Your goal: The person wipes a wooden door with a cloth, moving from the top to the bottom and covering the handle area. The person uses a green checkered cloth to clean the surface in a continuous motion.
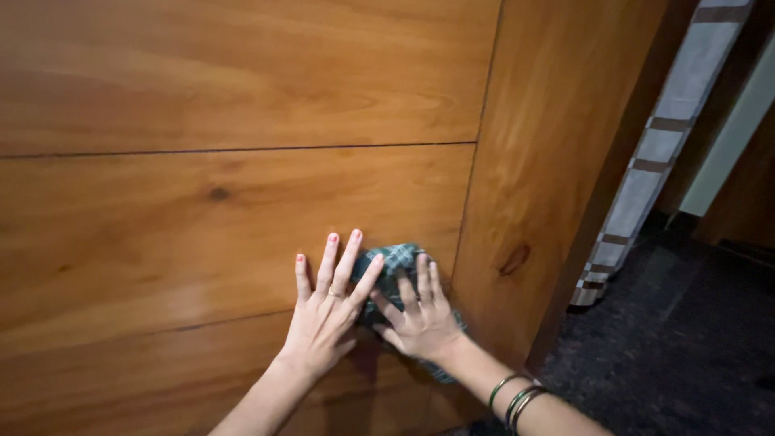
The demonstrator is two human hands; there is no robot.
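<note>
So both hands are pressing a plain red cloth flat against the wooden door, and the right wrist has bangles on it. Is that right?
Not quite: the cloth is not plain red but a dark green and white check, as the head view shows. The rest holds: the left hand and the right hand both press it flat against the wooden door, and the right wrist wears bangles.

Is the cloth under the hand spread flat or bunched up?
Bunched up: the cloth bulges in folds under the right hand, against the wooden panel.
</note>
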